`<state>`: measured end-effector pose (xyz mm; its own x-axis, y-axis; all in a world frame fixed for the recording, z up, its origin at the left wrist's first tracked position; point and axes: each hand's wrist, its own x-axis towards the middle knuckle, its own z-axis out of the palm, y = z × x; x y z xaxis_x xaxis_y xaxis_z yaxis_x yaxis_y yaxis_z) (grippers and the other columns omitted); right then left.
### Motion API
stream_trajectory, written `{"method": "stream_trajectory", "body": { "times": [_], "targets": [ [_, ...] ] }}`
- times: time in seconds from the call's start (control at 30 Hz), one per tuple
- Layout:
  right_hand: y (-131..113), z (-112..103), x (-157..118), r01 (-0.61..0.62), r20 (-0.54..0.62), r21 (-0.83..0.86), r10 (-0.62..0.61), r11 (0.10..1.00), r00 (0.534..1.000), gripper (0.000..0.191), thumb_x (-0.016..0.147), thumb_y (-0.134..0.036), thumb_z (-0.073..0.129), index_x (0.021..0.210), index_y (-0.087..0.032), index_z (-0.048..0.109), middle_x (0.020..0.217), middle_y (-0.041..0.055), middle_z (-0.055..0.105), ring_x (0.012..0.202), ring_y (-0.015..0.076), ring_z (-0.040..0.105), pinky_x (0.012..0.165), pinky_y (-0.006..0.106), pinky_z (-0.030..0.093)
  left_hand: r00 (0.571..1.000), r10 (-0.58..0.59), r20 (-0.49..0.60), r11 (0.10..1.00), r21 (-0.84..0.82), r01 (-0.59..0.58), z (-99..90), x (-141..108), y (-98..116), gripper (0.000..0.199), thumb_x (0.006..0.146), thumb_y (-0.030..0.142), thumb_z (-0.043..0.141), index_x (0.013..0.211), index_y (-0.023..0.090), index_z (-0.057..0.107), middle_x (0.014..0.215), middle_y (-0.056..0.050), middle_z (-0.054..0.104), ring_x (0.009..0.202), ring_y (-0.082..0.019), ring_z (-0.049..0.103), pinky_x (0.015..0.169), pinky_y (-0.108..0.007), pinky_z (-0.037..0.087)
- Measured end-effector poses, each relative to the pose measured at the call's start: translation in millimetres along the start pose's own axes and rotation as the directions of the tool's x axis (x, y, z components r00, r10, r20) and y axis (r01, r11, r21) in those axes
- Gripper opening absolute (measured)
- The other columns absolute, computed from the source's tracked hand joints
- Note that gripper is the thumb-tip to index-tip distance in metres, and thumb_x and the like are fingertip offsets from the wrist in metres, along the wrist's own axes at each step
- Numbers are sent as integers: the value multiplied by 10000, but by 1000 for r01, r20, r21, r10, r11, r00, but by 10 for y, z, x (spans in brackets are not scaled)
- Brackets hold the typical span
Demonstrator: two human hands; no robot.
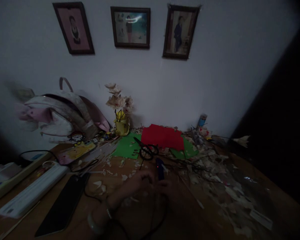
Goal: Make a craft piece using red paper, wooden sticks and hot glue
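My left hand point(143, 180), with two bangles on its wrist, reaches in from the lower left with its fingers bent. Close to its right is my right hand point(166, 188), dim and blurred, at the lower end of a dark blue tool point(160, 168) with a small red light. Whether that hand grips the tool is too dark to tell, and anything between the fingers of my left hand is hidden. Black-handled scissors point(148, 152) lie just beyond the tool, partly over green paper point(126, 146) and near red paper point(162, 136).
A black phone point(63, 203), a white power strip point(35, 190) and cables lie at the left. Behind stand a bag point(62, 113) and a yellow flower pot point(121, 127). Pale scraps point(215, 180) and thin sticks cover the right side.
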<state>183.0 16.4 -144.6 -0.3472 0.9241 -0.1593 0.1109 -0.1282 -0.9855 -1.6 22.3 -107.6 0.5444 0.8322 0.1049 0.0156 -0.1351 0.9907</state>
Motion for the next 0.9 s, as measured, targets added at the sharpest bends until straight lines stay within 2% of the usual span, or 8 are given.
{"method": "stream_trajectory", "body": {
  "times": [0.17,0.33,0.43,0.63,0.7,0.8,0.9],
  "targets": [
    [-16,8,-26,-22,-3,12,22,1000,1000,212,638,-332,712,736,-145,681,701,21,642,672,138,580,648,285,445,999,-51,-4,998,-35,51,-1,-10,-40,149,605,140,663,726,155,577,742,21,571,695,-122,518,626,-221,394],
    [-86,13,-31,-43,25,-6,43,999,999,200,555,-301,762,653,-137,703,601,8,608,628,147,558,607,275,415,998,-41,42,999,-32,42,-12,-2,-23,127,612,186,669,674,158,562,757,8,577,735,-141,537,652,-239,415],
    [-134,18,-74,-51,31,-16,52,999,998,201,555,-303,763,667,-144,714,577,-2,598,603,136,544,588,264,398,998,-28,62,999,-24,30,-21,5,-35,133,592,169,680,649,154,561,762,12,579,743,-139,540,671,-241,415],
    [-184,16,-115,-35,5,-5,35,999,999,222,561,-328,762,671,-142,705,591,-10,613,605,130,545,614,263,416,1000,-21,-4,1000,8,21,-7,13,-53,93,610,148,666,646,153,581,746,12,589,726,-134,539,651,-231,421],
    [-182,4,-93,-20,-11,14,20,1000,1000,228,593,-332,746,707,-142,693,639,-4,631,623,127,552,639,275,429,998,16,-61,999,39,-14,19,15,-19,84,616,144,679,660,157,609,753,5,599,766,-147,546,696,-241,424],
    [-170,-12,-63,3,-42,52,0,999,999,235,641,-354,712,740,-144,675,696,5,640,664,129,563,655,279,434,975,156,-157,979,159,-131,72,6,49,45,675,206,691,697,171,672,789,-24,614,822,-170,561,756,-266,429],
    [-160,-12,-61,10,-42,88,-6,996,999,258,678,-385,678,755,-139,673,676,9,630,627,120,550,607,264,424,946,272,-175,933,288,-215,106,-23,87,121,732,300,666,764,195,716,834,-52,638,854,-189,575,777,-292,444]
  ]
}}
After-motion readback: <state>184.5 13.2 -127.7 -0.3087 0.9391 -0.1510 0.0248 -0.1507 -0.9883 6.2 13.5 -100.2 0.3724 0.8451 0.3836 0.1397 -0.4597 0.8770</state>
